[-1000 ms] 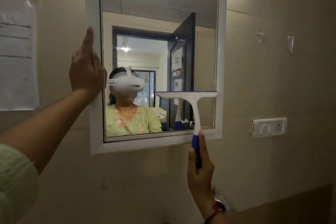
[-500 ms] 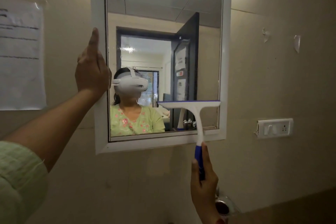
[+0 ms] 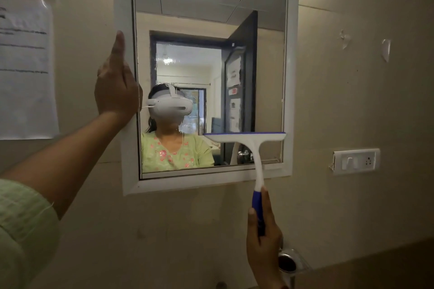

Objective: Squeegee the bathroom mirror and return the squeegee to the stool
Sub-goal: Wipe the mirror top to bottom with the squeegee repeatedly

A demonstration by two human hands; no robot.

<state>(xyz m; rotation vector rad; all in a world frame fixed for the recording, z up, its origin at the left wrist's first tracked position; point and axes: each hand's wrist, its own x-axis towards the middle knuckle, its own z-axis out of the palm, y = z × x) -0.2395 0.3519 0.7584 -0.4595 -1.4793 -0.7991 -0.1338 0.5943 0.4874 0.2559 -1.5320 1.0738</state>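
Note:
A white-framed mirror (image 3: 291, 77) hangs on the beige wall. The squeegee (image 3: 254, 148) is white with a blue handle and a blue-edged blade. Its blade lies flat against the lower right of the glass, a short way above the bottom frame. My right hand (image 3: 264, 244) grips the blue handle from below the mirror. My left hand (image 3: 116, 88) presses on the mirror's left frame edge, thumb pointing up, fingers wrapped round the edge. The stool is out of view.
A paper notice (image 3: 25, 70) is stuck to the wall left of the mirror. A switch and socket plate (image 3: 355, 161) sits to the right. A round chrome holder (image 3: 287, 263) juts from the wall just behind my right hand.
The squeegee blade has slid down the right side of the glass toward the bottom frame, with my right hand lowering. My left hand stays on the frame.

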